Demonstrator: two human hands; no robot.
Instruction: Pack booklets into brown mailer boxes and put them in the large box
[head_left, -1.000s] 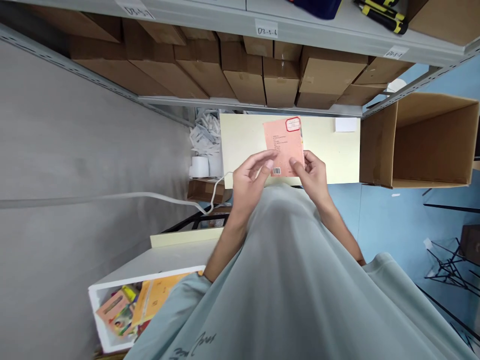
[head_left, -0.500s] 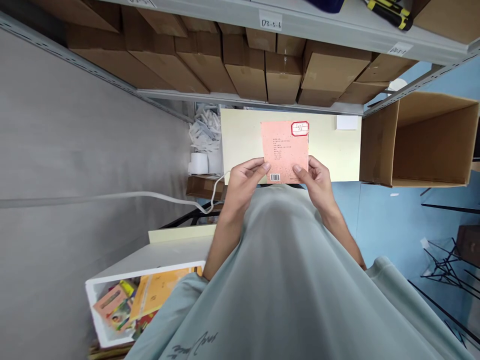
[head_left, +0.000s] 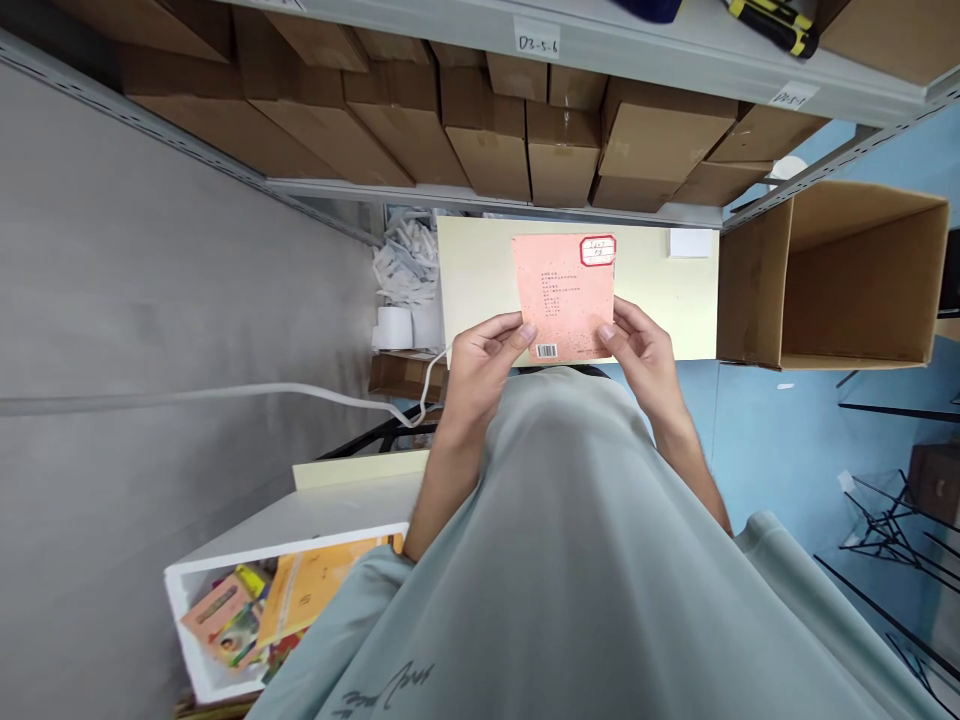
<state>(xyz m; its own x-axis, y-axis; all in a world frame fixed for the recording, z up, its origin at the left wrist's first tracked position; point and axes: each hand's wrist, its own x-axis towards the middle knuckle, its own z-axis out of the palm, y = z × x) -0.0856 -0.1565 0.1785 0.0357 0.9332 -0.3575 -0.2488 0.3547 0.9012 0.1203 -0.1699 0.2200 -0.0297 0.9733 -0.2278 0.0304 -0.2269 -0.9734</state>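
Observation:
Between my two hands is a thin pink booklet (head_left: 564, 297) with its printed back facing up. A barcode sits at its lower left, and a white label with a red border and handwriting at its upper right. My left hand (head_left: 487, 350) pinches the lower left edge, thumb on top and fingers underneath. On the lower right edge, my right hand (head_left: 640, 348) grips with its thumb on the cover. The booklet is above a cream tabletop (head_left: 660, 310), close to its front edge. Fingers under the booklet are partly hidden.
A shelf of cardboard boxes (head_left: 562, 150) spans the back. An open cardboard box (head_left: 862, 275) stands right of the table. At lower left, a white bin (head_left: 184, 600) holds booklets and an orange envelope (head_left: 322, 585). A white cable (head_left: 337, 396) runs along the left wall.
My right hand has shifted slightly outward to the booklet's right edge, its thumb covering less of the cover. The booklet has moved a little up and left, and the view has shifted slightly.

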